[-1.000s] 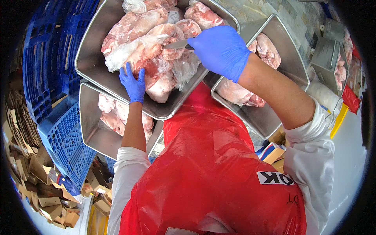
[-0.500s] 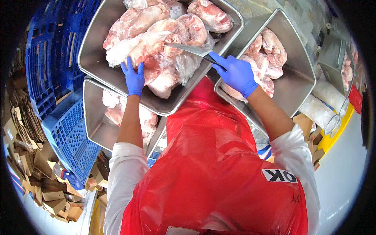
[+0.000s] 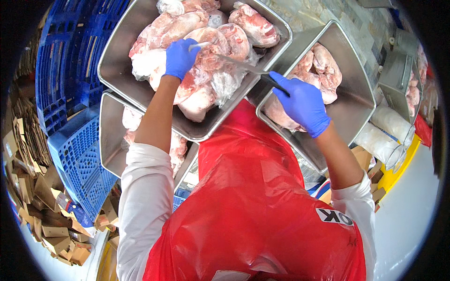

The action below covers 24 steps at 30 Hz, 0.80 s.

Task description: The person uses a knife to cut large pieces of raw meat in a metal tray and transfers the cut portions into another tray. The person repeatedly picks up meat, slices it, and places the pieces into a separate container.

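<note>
Right now, top tray: a big steel tray (image 3: 123, 61) sits up front, piled with pink raw meat pieces (image 3: 220, 40) in clear plastic wrap (image 3: 225, 84).
Left hand: the left hand (image 3: 179, 57) wears a blue glove. Its fingers are curled tight on a wrapped piece of meat in the middle of the tray, pinching the plastic.
Right hand: the right hand (image 3: 302, 104), also in a blue glove, is closed around the dark handle of a long knife (image 3: 239, 65).
Knife: its thin blade points left, across the tray's corner, and lies over the wrapped meat just beside the left hand. I cannot tell if the blade touches the plastic.
Right tray: a second steel tray (image 3: 349, 100) sits under the right hand, with more meat in it.
Low tray: a third steel tray (image 3: 108, 140) peeks out below the top one, with meat too.
Apron: a shiny red apron (image 3: 253, 206) covers the person over white sleeves.
Left side: blue plastic crates (image 3: 75, 145) stand there, with flat brown cardboard (image 3: 42, 206) piled beside them.
</note>
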### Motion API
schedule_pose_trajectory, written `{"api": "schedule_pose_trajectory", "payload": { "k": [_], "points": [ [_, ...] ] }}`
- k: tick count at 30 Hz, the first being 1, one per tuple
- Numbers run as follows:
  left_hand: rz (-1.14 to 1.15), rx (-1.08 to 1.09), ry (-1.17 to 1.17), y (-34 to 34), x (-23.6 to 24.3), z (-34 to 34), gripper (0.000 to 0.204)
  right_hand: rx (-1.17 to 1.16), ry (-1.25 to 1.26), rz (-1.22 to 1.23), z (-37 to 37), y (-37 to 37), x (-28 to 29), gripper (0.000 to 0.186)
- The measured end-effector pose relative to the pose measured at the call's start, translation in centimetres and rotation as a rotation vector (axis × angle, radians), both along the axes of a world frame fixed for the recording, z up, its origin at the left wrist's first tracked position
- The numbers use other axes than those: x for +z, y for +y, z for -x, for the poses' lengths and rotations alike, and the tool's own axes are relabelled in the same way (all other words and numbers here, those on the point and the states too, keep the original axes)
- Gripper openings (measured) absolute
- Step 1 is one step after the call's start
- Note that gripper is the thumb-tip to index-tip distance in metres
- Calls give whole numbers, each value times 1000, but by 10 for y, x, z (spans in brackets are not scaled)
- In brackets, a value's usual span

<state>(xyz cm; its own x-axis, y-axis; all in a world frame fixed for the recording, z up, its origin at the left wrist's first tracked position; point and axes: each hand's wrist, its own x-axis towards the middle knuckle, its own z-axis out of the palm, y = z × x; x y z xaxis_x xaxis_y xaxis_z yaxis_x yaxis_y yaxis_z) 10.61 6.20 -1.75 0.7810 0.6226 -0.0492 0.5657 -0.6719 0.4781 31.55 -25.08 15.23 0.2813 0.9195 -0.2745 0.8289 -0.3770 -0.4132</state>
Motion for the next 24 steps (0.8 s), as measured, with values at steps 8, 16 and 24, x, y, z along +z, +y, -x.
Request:
{"api": "schedule_pose_trajectory", "payload": {
  "k": [8,16,24],
  "points": [
    [-93,-95,-145,-35,2,21,19,-1,23,-76,-30,37,18,32],
    [-177,22,-242,-71,-3,32,29,250,-122,21,-34,100,48,27],
    [-89,123,-254,-77,-20,53,29,481,-266,200,-32,184,94,26]
  ]
}}
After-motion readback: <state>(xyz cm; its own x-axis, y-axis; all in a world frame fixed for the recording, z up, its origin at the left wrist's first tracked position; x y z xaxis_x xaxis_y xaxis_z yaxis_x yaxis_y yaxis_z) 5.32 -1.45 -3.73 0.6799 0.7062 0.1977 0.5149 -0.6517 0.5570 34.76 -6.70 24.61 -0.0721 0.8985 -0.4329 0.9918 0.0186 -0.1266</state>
